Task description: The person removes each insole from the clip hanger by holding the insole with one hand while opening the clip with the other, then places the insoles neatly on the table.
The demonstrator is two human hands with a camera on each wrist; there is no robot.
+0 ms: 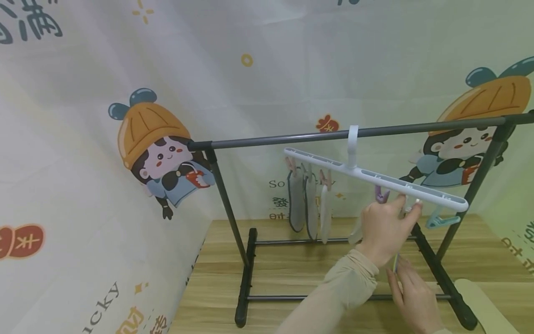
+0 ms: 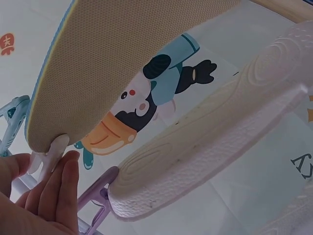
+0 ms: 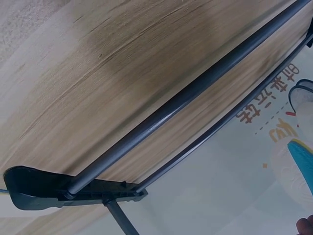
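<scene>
Backdrop (image 1: 250,102): dark 满 at 10 o'clock in head view; "ucky" at 8 o'clock, word start lost; "So" and 發 near centre. Right wrist view shows brown 时来运转 toward 3 o'clock, turned.
Blocked: rest of the line after "So" is partly behind the hanging dark-edged insoles (image 1: 296,199).
Cut off: mesh insole (image 2: 112,63) runs out of left wrist view at 12 o'clock. Head view gives only a thin yellow-green strip of it; the rest is behind the hands.
Insole look: tan honeycomb mesh on one face, teal on the other, layered blue and yellow edge, rounded end.
Insole position: under the hanger (image 1: 410,188), 4 o'clock in head view, end in the mouth of the pale clip (image 2: 53,155).
Left grip (image 1: 384,227): thumb and fingers pinching the pale clip.
Right grip (image 1: 417,297): thumb and fingers nearly together, insole edge between them. Exact contact hard to see; right wrist view gets only fingertips, 4 o'clock.
Neighbours: purple clip (image 1: 381,194) at 12 o'clock from left grip, on embossed white insole (image 2: 205,152); teal clip (image 1: 441,220) at 3 o'clock.
Rack (image 1: 288,138): dark bars, standing on wood-grain worktop (image 1: 208,278).
</scene>
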